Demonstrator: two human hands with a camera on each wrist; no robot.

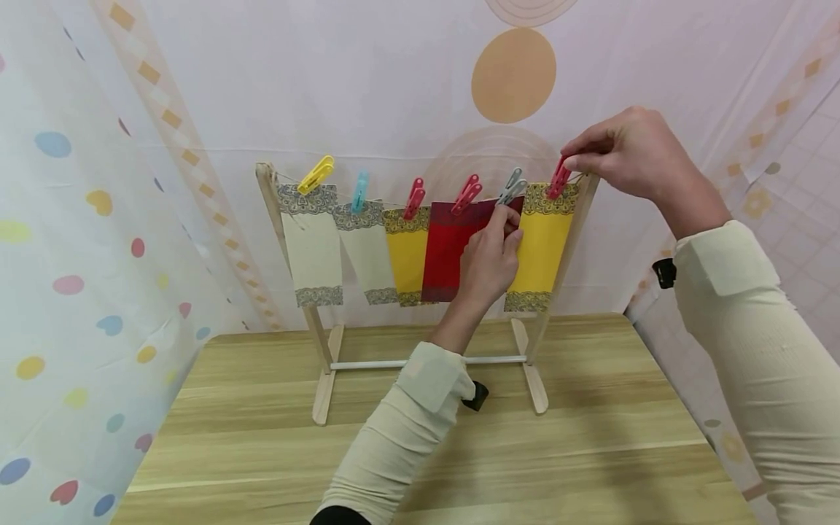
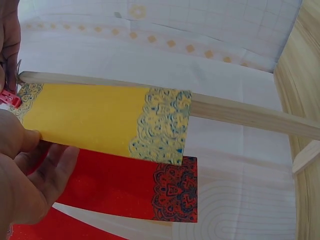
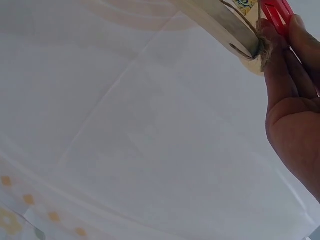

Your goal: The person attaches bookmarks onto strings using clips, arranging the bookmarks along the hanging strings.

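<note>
At the right end of a string line, a yellow paper strip [image 1: 541,248] with dark lace-patterned ends hangs beside a wooden post. My right hand [image 1: 639,149] pinches the red clothespin [image 1: 559,179] at the top of this strip. The strip's left edge, seen lengthwise in the left wrist view, is pinched between thumb and fingers of my left hand [image 1: 488,255]. Just behind that hand hang red paper strips [image 1: 442,251], partly covered by it. A grey clothespin [image 1: 513,187] stands right above its fingertips. In the right wrist view the red clothespin [image 3: 277,12] is between thumb and fingers.
Farther left, white strips [image 1: 313,251] and another yellow strip [image 1: 408,255] hang from yellow [image 1: 316,175], blue [image 1: 359,193] and red clothespins [image 1: 415,199]. The wooden rack's feet [image 1: 323,397] and white crossbar [image 1: 367,364] stand on a wood-grain table [image 1: 249,437]. A patterned curtain [image 1: 394,73] is behind.
</note>
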